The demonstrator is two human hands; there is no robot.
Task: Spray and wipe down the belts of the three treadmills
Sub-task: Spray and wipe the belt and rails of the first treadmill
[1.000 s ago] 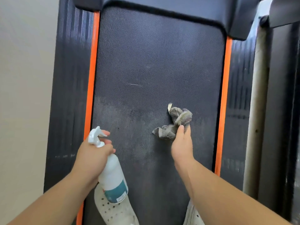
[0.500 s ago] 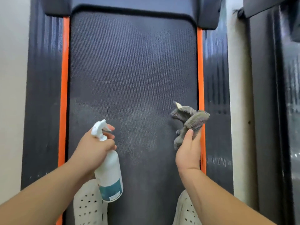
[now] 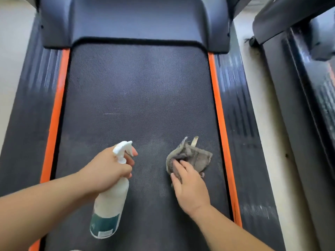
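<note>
The left hand (image 3: 107,171) was clenched round the neck of a white plastic spray bottle with a teal label (image 3: 110,201), one finger lying across the front of the trigger. The bottle was held above the dark, finely textured treadmill belt (image 3: 141,105), nozzle pointing up the belt towards the black motor cover (image 3: 136,20). The right hand (image 3: 190,185) lay palm down with its fingers nearly straight and spread, pressing a crumpled grey cloth (image 3: 194,155) flat against the belt's right half, near the right orange edge strip (image 3: 219,109). A matching orange strip (image 3: 56,109) ran along the belt's left edge, each bordered by a ribbed black side rail (image 3: 237,98). Across a gap of pale floor (image 3: 253,84) on the right stood part of a second dark treadmill (image 3: 308,91).
</note>
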